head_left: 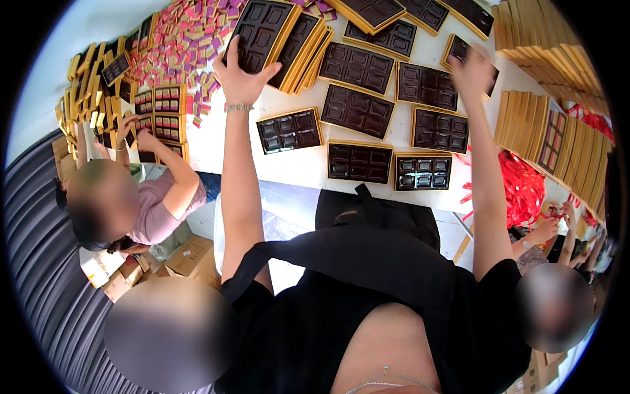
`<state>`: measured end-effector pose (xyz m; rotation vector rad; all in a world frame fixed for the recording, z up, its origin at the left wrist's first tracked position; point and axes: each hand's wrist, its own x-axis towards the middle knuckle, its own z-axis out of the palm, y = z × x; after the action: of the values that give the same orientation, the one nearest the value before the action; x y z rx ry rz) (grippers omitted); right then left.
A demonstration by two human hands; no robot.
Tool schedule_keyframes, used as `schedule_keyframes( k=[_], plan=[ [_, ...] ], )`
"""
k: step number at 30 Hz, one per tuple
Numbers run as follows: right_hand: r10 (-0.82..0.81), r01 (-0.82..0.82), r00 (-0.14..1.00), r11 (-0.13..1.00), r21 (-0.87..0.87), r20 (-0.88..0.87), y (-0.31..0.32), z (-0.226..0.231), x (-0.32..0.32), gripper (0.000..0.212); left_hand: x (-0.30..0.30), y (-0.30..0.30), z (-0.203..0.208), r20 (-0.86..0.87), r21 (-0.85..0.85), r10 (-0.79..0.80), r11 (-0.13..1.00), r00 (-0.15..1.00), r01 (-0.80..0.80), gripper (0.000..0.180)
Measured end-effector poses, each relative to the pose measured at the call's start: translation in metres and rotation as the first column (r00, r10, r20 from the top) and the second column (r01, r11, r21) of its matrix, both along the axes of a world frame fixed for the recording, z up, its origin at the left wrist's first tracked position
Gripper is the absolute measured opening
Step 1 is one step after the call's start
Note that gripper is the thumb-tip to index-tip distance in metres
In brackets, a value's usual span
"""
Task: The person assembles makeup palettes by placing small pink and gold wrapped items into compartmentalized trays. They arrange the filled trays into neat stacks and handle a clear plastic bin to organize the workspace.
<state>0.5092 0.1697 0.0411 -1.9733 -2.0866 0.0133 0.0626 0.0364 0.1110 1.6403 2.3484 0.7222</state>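
Note:
With fingers and thumb spread across its lower corner, my left hand (pixel 244 77) grips a gold-edged box with a dark brown compartment tray (pixel 261 29). That box leans at the front of a stack of similar boxes (pixel 307 52). Over at the right, my right hand (pixel 474 73) holds another gold-edged box with a dark tray (pixel 457 49), covering much of it; the fingertips are partly hidden. Between my hands, several open boxes with dark trays (pixel 357 111) lie on the white table (pixel 289 164). The nearest one (pixel 423 172) shows shiny reflections in its compartments.
Small pink and purple wrapped pieces (pixel 190 46) are heaped at the far left. Beside them a co-worker (pixel 161 197) reaches toward filled boxes (pixel 167 98). Tall rows of gold boxes (pixel 558 141) and red ribbons (pixel 518 184) stand at the right, near another person's hands (pixel 548 226).

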Motion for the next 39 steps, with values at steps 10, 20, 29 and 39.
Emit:
schedule_keyframes(
  k=[10, 20, 29, 39],
  plan=[
    [0.994, -0.958, 0.097, 0.105, -0.266, 0.044, 0.014, 0.131, -0.257, 0.115, -0.066, -0.188, 0.046, 0.050, -0.295, -0.389, 0.874, 0.920, 0.386, 0.099],
    [0.849, -0.887, 0.408, 0.455, 0.073, -0.335, -0.005, 0.097, -0.254, 0.112, -0.025, -0.229, -0.042, 0.250, -0.309, -0.360, 0.850, 0.899, 0.426, 0.100],
    [0.581, -0.956, 0.286, 0.121, -0.266, -0.762, -0.158, 0.083, -0.170, 0.110, -0.007, -0.243, -0.085, 0.087, -0.324, -0.352, 0.875, 0.932, 0.361, 0.096],
    [0.886, -0.910, 0.319, 0.187, -0.371, -0.336, -0.299, 0.003, -0.243, 0.101, -0.033, -0.054, -0.004, -0.046, 0.170, -0.195, 0.965, 0.980, 0.200, 0.084]
  ],
)
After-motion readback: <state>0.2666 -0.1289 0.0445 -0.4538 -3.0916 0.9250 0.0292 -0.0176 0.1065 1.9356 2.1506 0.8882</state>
